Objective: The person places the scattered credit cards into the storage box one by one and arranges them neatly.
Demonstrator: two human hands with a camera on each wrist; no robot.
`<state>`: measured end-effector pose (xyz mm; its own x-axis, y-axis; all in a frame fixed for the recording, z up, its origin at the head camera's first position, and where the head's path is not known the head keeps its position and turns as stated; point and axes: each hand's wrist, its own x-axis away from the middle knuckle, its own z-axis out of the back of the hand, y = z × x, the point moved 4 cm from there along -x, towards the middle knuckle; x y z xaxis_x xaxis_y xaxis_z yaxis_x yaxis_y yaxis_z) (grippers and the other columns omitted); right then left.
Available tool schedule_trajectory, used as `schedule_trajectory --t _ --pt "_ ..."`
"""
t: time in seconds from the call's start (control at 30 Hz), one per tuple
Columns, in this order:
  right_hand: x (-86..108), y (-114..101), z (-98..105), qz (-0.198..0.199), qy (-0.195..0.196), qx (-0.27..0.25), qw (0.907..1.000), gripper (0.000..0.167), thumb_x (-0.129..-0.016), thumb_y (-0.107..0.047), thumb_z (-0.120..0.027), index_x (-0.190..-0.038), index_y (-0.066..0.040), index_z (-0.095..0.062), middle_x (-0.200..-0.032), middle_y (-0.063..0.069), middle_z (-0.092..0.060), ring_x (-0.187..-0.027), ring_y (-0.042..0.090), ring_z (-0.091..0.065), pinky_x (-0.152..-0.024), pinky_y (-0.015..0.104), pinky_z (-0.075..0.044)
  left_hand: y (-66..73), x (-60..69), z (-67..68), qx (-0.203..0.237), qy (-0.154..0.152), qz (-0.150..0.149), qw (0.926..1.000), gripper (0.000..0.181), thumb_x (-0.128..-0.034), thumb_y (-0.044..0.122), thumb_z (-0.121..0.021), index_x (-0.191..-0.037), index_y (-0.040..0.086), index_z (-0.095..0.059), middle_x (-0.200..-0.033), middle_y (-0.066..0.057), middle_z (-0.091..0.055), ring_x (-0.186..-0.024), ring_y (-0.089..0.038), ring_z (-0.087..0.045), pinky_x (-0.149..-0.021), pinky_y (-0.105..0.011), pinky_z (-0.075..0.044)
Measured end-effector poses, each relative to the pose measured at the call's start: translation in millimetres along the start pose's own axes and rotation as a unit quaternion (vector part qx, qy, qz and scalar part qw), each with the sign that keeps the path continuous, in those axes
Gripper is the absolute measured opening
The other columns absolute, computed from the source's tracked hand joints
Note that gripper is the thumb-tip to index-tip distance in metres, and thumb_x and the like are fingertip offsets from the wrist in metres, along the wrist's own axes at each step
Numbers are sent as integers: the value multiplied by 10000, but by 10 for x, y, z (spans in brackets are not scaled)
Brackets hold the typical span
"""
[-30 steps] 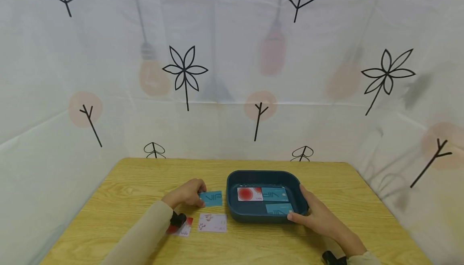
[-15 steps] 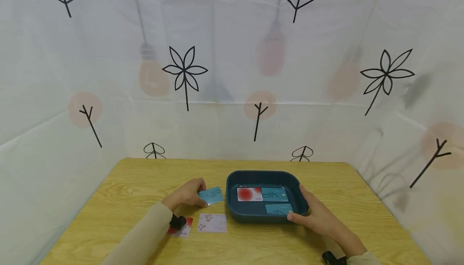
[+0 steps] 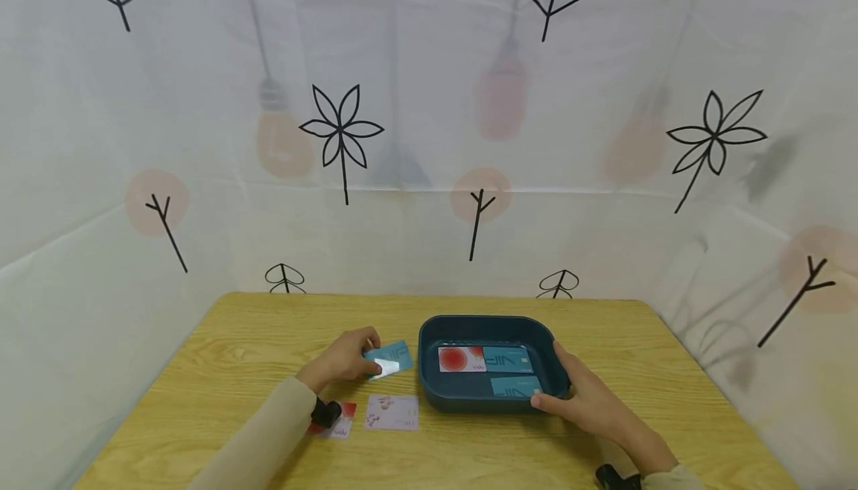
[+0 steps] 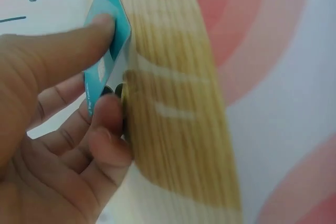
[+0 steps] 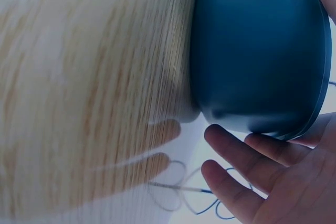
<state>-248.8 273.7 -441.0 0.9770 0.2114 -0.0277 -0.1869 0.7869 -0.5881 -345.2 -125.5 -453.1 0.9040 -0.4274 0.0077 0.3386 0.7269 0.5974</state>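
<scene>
My left hand (image 3: 340,358) pinches a teal card (image 3: 397,356) by its left end. The card is tilted above the table, just left of a dark blue rectangular tray (image 3: 494,405). In the left wrist view, the thumb lies on the face of the teal card (image 4: 122,31). My right hand (image 3: 596,401) holds the tray at its right end, thumb at the front rim and fingers along the right side. Inside the tray lie a red-and-white card (image 3: 462,359) and two teal cards, one at the back (image 3: 508,360) and one nearer the front (image 3: 515,386).
A pale pink card (image 3: 392,412) lies flat on the wooden table (image 3: 469,460) in front of the tray's left end. Beside it, a red-and-white card (image 3: 343,423) is partly hidden by my left wrist strap. A patterned white cloth (image 3: 429,244) hangs behind the table.
My left hand has lifted the teal card off the table and tilted it, its right end rising. The right hand and tray have stayed in place.
</scene>
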Motion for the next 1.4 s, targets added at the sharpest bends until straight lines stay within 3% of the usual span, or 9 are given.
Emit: schedule_trajectory --t 0.17,0.4,0.67,1.13,1.4 --pt "2 -3 0 32 8 -2 10000 1037 -845 -501 -662 -1506 42 -76 -1526 296 -144 -1360 508 -194 -982 669 -280 3 28 25 26 168 158 9997 252 -799 89 -766 -993 89 -605 -950 -92 -620 -834 -205 -555 -756 -402 -485" --pt "6 -19 9 1 -50 -44 10000 1037 -847 -499 -660 -1509 33 -65 -1529 294 -132 -1363 507 -184 -985 669 -275 -23 53 32 129 408 72 9991 193 -826 12 -708 -989 86 -633 -908 -78 -610 -793 -188 -549 -667 -349 -478" --pt "-2 -19 9 3 -27 -32 10000 1041 -843 -501 -665 -1509 34 -70 -1528 297 -134 -1361 512 -184 -984 672 -271 -47 70 29 639 516 174 9965 184 -854 -9 -664 -1010 86 -645 -868 -66 -572 -704 -185 -525 -545 -302 -458" --pt "2 -6 5 7 -14 11 10000 1042 -841 -510 -663 -1510 31 -75 -1528 295 -140 -1360 511 -187 -982 671 -274 -26 129 29 1164 571 4 9916 194 -850 -55 -645 -1010 52 -625 -842 -58 -556 -680 -158 -555 -572 -282 -484" --pt "5 -14 10 45 -10 5 10000 1038 -845 -505 -661 -1510 31 -73 -1528 294 -139 -1360 508 -191 -980 666 -283 -24 178 54 1203 832 -166 9891 215 -835 -73 -640 -1000 63 -623 -850 -51 -555 -684 -157 -541 -602 -285 -474"
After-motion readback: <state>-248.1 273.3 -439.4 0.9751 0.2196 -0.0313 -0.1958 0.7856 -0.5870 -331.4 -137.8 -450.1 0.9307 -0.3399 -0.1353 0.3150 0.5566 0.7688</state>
